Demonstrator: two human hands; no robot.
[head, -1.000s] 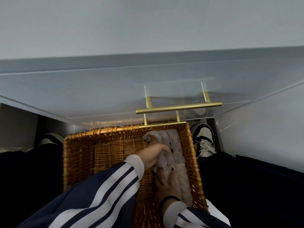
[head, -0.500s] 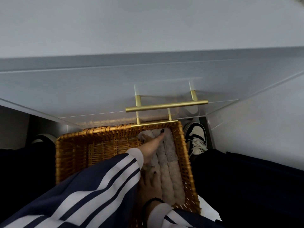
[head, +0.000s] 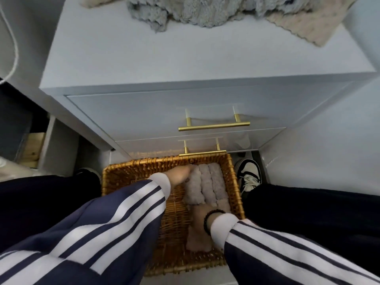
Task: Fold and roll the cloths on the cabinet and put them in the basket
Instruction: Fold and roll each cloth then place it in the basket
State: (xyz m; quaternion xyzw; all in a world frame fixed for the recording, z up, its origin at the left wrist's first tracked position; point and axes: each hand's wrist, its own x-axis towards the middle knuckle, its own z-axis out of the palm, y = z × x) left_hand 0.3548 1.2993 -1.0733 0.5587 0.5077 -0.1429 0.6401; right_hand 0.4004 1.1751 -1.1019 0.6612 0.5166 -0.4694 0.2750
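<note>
A wicker basket (head: pixel 144 163) stands on the floor in front of the grey cabinet (head: pixel 144 58). Three fluffy pale rolled cloths (head: pixel 207 184) lie side by side along its right wall. My left hand (head: pixel 178 174) reaches in from the left, with its fingers touching the far end of the leftmost roll. My right hand (head: pixel 200 215), with a black bead bracelet, lies on the near ends of the rolls. On the cabinet top, a crumpled grey-blue cloth (head: pixel 185 9) and a beige cloth (head: pixel 308 23) lie loose at the back.
Two drawers with brass handles (head: pixel 213 126) face the basket. My shoe (head: pixel 248 175) is right of the basket, and my dark trouser legs flank it. A white cable (head: pixel 14 48) hangs at far left. The left half of the basket holds no cloth.
The view has tilted up, bringing the cabinet top and its loose cloths into sight. My left hand has shifted to the left roll's far end, and my right hand has slid back toward me.
</note>
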